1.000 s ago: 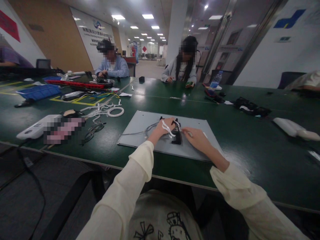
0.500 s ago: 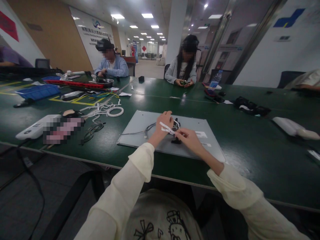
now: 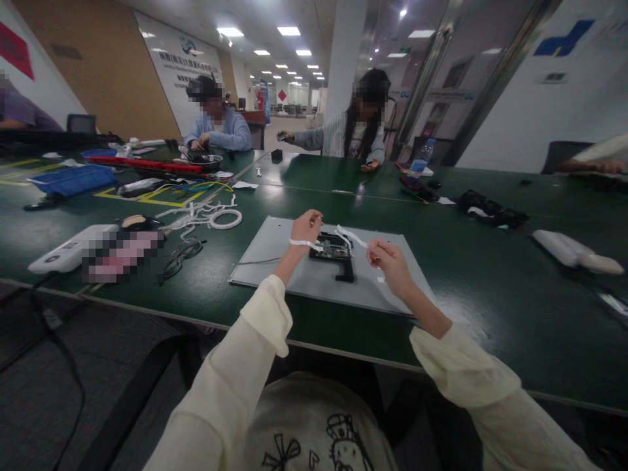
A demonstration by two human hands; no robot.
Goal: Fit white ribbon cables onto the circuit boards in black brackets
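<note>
A light grey flat panel (image 3: 275, 275) lies on the green table in front of me. On it rests a black bracket (image 3: 347, 269) with a green circuit board (image 3: 334, 250). My left hand (image 3: 306, 227) is over the bracket's far left side, fingers curled in; what they hold, if anything, is hidden. Across that wrist lies a white strip (image 3: 300, 243). To the right of the bracket, my right hand (image 3: 390, 263) is raised above the panel and pinches the end of another thin white strip (image 3: 352, 236). A thin grey cable (image 3: 260, 262) runs left from under my left arm.
Glasses (image 3: 182, 258), a white ring (image 3: 226, 219) and tangled white strips (image 3: 196, 219) lie to the left, near a white device (image 3: 73, 248). A blue tray (image 3: 73, 180) stands farther back. Dark goggles (image 3: 490, 208) are at right. Two people sit across the table.
My hands have moved apart: the left went left, the right moved right with the strip. More of the bracket and board shows. Across the table, one person's arm has stretched out sideways.
</note>
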